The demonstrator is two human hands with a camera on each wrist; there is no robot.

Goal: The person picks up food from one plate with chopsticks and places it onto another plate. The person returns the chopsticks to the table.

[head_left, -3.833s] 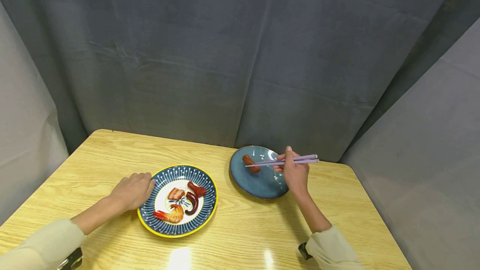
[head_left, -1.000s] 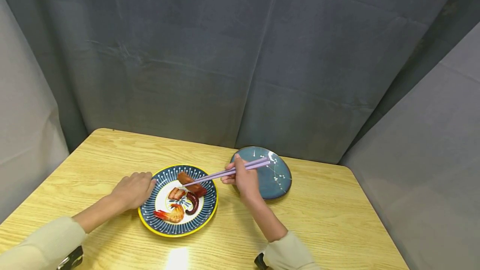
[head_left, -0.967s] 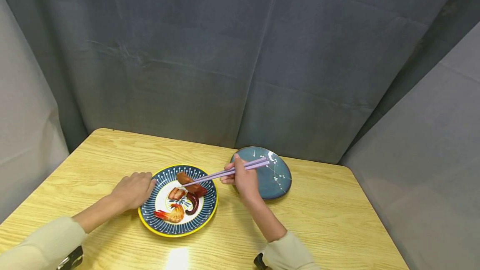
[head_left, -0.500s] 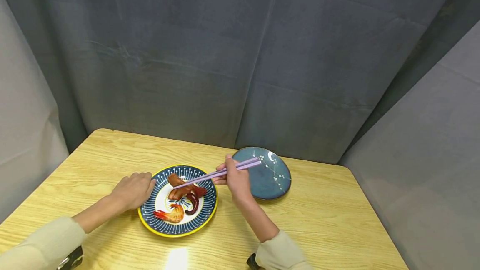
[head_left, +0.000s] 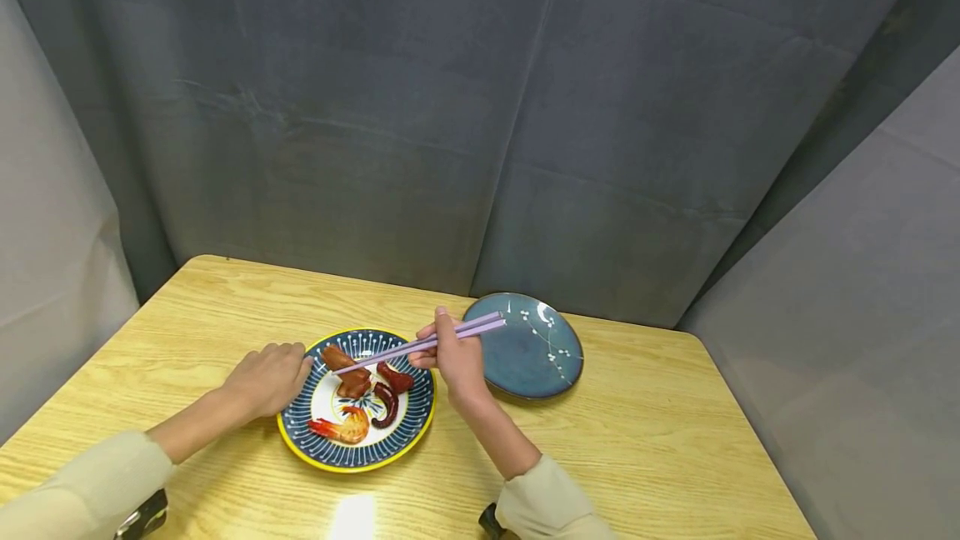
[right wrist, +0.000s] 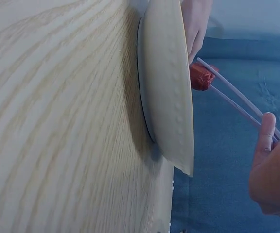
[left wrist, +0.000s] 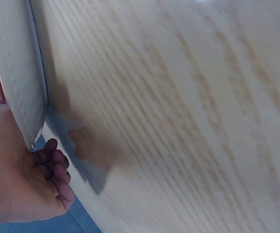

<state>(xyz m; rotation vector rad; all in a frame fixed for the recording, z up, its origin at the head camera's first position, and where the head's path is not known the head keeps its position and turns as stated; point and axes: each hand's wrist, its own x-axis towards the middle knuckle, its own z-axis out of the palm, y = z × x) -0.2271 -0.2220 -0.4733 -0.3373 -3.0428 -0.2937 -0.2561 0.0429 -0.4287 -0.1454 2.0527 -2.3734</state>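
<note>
My left hand grips the left rim of a blue-and-white patterned plate; in the left wrist view its fingers curl below the rim. My right hand holds a pair of lilac chopsticks. Their tips pinch a long brown piece of food over the plate's upper left part, seen edge-on as a reddish lump in the right wrist view. On the plate lie a shrimp, a dark curled tentacle, a red piece and a partly covered meat slice.
A dark blue plate with a white blossom pattern stands to the right, near the back edge of the wooden table. Grey curtain hangs behind the table, and pale cloth panels flank it.
My right hand has carried the brown piece with the chopsticks from the dark blue plate leftward to above the patterned plate, moving further left in the last second. My left hand stays put.
</note>
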